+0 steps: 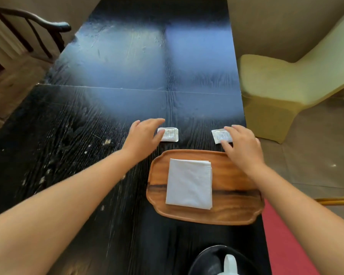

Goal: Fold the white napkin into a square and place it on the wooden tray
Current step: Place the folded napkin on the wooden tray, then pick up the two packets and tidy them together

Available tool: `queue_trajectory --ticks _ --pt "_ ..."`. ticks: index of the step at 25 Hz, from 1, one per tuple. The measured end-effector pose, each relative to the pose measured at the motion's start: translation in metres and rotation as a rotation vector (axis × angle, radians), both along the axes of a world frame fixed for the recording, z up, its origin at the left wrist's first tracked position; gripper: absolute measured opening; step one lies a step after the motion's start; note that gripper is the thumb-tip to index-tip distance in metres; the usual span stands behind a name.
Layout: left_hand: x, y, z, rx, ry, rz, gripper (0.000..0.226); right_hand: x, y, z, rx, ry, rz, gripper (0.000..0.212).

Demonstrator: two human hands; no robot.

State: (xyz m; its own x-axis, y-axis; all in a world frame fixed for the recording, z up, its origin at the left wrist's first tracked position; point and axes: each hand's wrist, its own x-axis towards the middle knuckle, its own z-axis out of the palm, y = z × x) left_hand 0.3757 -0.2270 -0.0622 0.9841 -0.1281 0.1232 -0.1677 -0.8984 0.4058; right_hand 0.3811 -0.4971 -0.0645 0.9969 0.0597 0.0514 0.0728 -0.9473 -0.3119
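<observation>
The white napkin (189, 184) lies folded into a near square on the wooden tray (232, 175), towards its left side. The tray sits on the black table near the right edge. Beyond the tray lie two small white packets. My left hand (144, 135) reaches over the left packet (170, 134), with the thumb touching its left end and the fingers straight above it. My right hand (242, 144) is on the right packet (218, 135), with fingers and thumb at either side of it. Neither hand touches the napkin.
The black wooden table (115, 96) stretches far ahead. A dark chair (38, 26) stands at the far left, a yellow-covered chair (276, 86) at the right. A dark bowl with a white object (222, 261) sits at the near edge. Red fabric (286, 245) lies right of the table.
</observation>
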Motion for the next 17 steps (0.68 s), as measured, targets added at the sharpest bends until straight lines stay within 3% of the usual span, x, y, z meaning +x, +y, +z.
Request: queue_trajectory --ticks 2,4,7,9,13,17 --pt "0.027 0.002 -0.005 0.047 0.153 0.021 0.047 0.019 0.0 -0.001 -0.036 0.176 -0.224 0.05" --pt "0.038 -0.002 -0.012 0.131 0.276 0.005 0.05 0.025 0.006 -0.006 -0.072 0.224 -0.354 0.057" --pt "0.041 -0.01 -0.024 0.203 0.29 0.008 0.041 0.032 0.014 -0.014 -0.047 0.193 -0.388 0.054" --pt "0.042 -0.011 -0.027 0.14 0.313 0.057 0.032 0.036 0.017 -0.014 0.067 0.207 -0.373 0.043" --pt "0.043 -0.003 -0.02 -0.133 0.347 0.159 0.011 0.037 0.026 -0.003 0.504 0.239 -0.309 0.013" --pt "0.037 0.01 0.003 -0.787 0.5 0.323 0.017 0.034 0.057 0.031 0.854 0.345 -0.083 0.012"
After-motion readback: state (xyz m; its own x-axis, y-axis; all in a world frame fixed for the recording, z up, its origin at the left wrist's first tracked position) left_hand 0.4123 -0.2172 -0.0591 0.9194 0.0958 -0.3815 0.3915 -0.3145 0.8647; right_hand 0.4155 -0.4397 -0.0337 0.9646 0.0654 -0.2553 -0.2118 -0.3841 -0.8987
